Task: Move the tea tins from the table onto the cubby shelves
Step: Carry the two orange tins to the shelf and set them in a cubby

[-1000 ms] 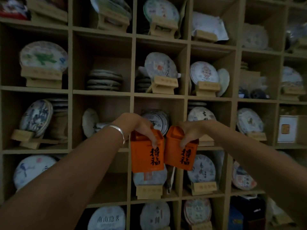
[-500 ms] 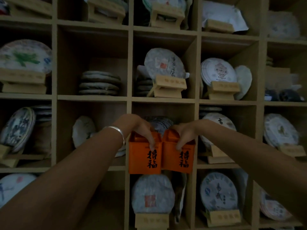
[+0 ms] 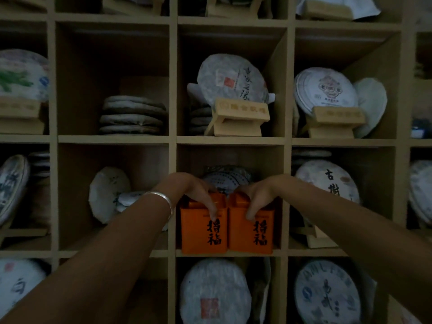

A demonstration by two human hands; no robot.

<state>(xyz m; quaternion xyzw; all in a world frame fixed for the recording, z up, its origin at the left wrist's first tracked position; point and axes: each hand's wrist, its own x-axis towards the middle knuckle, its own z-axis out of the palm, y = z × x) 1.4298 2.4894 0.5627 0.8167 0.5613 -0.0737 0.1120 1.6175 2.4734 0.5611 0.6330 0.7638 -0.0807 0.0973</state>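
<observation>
Two orange tea tins with black characters stand upright side by side on the floor of the middle cubby (image 3: 230, 253). My left hand (image 3: 194, 191) grips the top of the left tin (image 3: 203, 232); a silver bangle circles that wrist. My right hand (image 3: 258, 195) grips the top of the right tin (image 3: 251, 232). The tins touch each other and fill the front of the cubby. A wrapped tea cake (image 3: 224, 177) stands behind them, mostly hidden.
The wooden cubby shelf (image 3: 173, 90) fills the view. Neighbouring cubbies hold wrapped round tea cakes on wooden stands (image 3: 240, 118). A stack of dark cakes (image 3: 132, 115) lies in the upper-left cubby, with room in front of it. The light is dim.
Both hands lifted the tins from below the cubby's level and set them onto its floor, side by side. The camera moved closer to the shelf.
</observation>
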